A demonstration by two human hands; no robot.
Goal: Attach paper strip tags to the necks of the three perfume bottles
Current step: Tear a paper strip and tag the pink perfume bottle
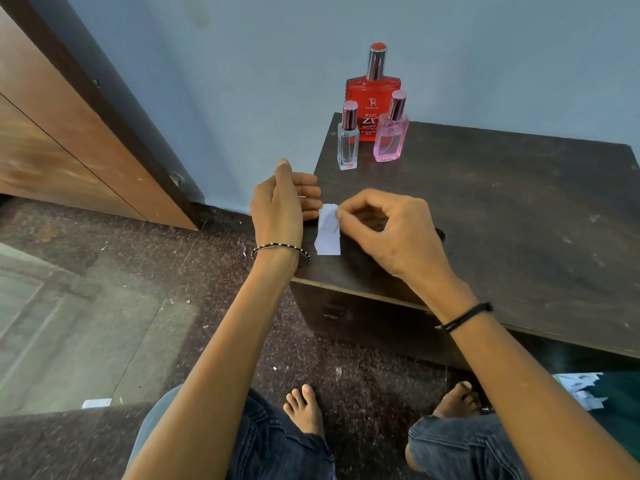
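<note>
You are only just beginning: the paper strip [328, 233] is lying at the near left edge of the bench [502, 202], with your right hand [391, 233] pinching it from 3 o'clock between thumb and forefinger. Your left hand [280, 206] is touching its 9 o'clock edge with straight fingers, thumb raised. At 12 o'clock the clear bottle [348, 143], pink bottle [390, 140] and red bottle [372, 109] are standing together showing bare necks, so I judge all three tags are waiting to be attached.

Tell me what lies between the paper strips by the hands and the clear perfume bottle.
Only bare dark tabletop lies between the paper strips and the clear perfume bottle, as the head view shows.
</note>
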